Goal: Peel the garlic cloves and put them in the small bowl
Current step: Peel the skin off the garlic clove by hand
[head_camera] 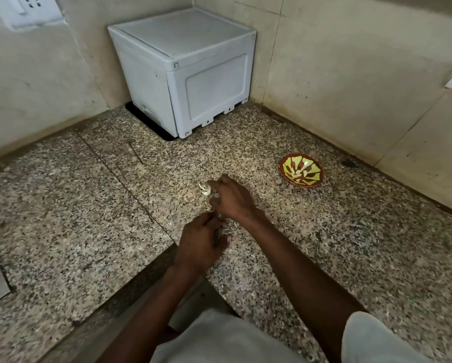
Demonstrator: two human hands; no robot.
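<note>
Head view: garlic cloves (204, 190) half hidden behind right hand (232, 199).

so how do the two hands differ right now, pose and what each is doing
The right hand reaches further out over the counter, its fingertips at a white garlic piece; the left hand sits nearer the body, at the counter's edge. The right hand's fingers are spread forward, while the left hand's curl inward, and what it holds, if anything, is hidden. Both are bare, seen from the back, and nearly touching. Neither is at the small bowl.
</note>
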